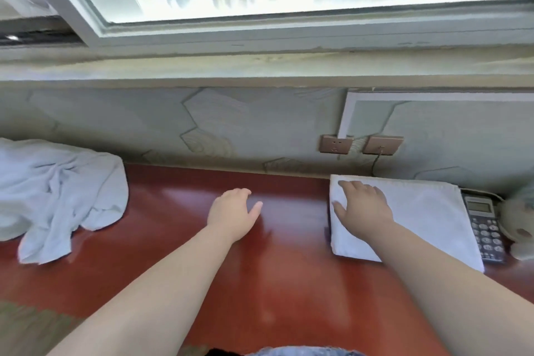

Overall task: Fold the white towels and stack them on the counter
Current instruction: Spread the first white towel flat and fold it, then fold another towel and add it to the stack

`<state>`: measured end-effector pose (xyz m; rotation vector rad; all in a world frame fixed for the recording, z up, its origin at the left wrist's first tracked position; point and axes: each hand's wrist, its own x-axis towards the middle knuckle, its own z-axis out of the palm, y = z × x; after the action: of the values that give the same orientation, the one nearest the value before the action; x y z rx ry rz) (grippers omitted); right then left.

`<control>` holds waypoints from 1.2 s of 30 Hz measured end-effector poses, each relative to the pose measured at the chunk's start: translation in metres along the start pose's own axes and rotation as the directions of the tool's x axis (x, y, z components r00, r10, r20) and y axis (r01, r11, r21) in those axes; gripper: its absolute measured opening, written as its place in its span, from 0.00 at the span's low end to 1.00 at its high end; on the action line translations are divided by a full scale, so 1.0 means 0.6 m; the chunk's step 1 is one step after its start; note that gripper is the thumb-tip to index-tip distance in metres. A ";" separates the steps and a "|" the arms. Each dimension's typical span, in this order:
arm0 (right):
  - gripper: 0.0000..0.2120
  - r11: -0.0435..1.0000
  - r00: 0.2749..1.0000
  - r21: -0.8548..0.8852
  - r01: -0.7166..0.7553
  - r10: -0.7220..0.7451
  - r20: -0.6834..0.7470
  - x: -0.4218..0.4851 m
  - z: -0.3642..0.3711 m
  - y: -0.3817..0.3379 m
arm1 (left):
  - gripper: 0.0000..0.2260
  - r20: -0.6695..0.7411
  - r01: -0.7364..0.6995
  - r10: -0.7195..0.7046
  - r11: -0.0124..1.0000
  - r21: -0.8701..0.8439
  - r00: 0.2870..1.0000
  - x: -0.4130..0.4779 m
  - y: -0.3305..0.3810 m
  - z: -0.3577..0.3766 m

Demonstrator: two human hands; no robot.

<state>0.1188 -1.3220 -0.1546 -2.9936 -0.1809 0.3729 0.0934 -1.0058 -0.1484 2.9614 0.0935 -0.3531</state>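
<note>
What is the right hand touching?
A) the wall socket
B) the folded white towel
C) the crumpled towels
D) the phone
B: the right hand lies flat on the folded white towel, which sits next to the phone.

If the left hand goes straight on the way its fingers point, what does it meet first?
Likely the patterned wall behind the counter: ahead of the left hand lies only bare red surface. Depth is unclear.

right hand [364, 205] on folded towel [427, 220], crumpled towels [57, 196]
</note>
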 end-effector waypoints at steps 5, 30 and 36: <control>0.26 0.999 0.998 -0.035 0.042 -0.043 -0.036 0.010 -0.013 -0.150 | 0.24 -0.003 0.142 -0.142 0.987 -0.072 0.990 -0.032 -0.172 -0.015; 0.20 0.931 0.876 0.187 0.315 -0.361 0.320 0.111 0.075 -1.142 | 0.21 -0.080 0.460 -0.485 0.862 -0.212 0.871 -0.142 -1.058 -0.140; 0.19 0.877 0.843 0.478 -0.050 -0.219 0.490 0.141 0.127 -1.247 | 0.29 0.123 0.342 -0.343 0.939 0.029 0.931 -0.146 -1.021 -0.064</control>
<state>0.1036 -0.5655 -0.1484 -2.3181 -0.2328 1.0673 -0.0320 -0.3993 -0.1815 2.9125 0.6007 -0.5840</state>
